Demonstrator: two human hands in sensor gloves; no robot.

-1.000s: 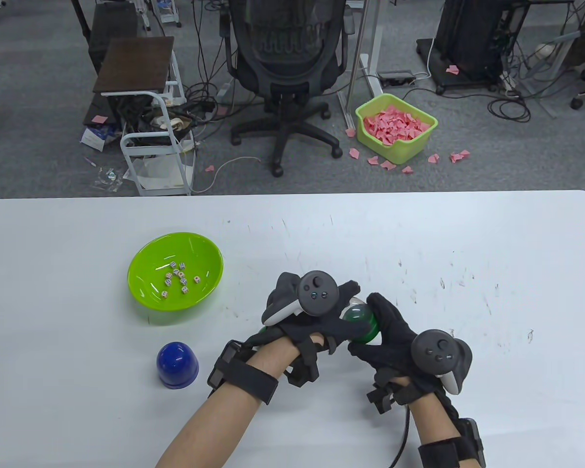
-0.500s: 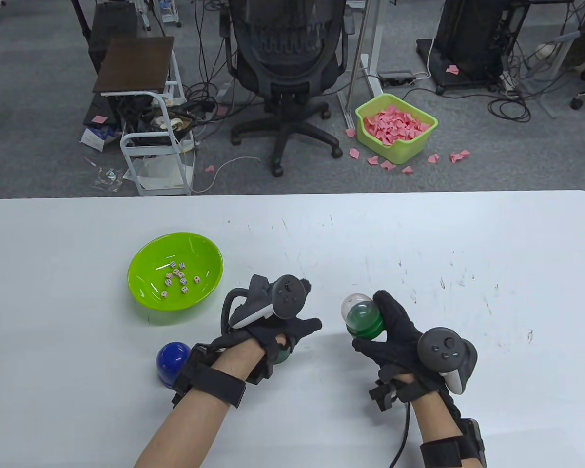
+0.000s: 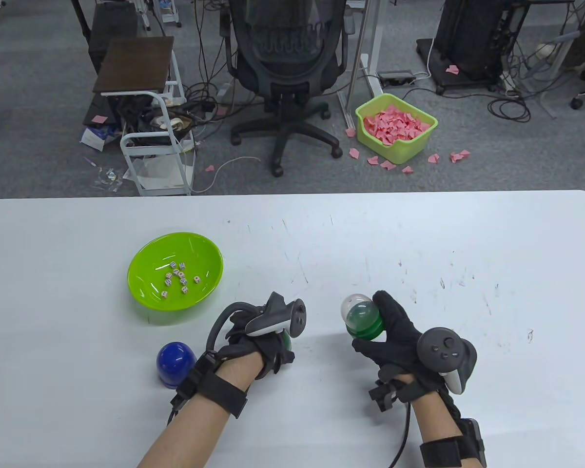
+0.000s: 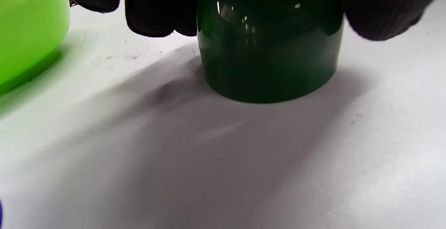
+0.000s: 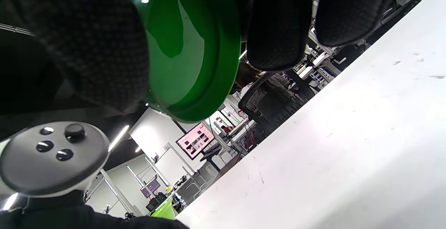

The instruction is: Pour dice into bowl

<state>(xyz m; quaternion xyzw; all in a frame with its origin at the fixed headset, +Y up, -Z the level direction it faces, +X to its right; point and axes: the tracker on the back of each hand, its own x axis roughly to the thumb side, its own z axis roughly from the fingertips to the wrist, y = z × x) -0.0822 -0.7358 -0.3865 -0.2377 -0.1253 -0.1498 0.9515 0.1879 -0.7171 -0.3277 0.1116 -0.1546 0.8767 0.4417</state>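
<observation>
A lime green bowl with several dice in it stands at the left of the white table. My left hand grips a dark green cup from above, mouth down on the table to the right of the bowl. My right hand holds a green base with a clear dome above the table, tilted to the left. Its green underside fills the right wrist view between my fingers. What is inside the dome is not visible.
A blue cup stands mouth down on the table, just left of my left wrist and in front of the bowl. The table's far edge lies beyond the hands; an office chair stands behind it.
My left hand has drawn away from the right hand with the dark green cup, moving left and down to the table. My right hand has stayed put with the domed base.
</observation>
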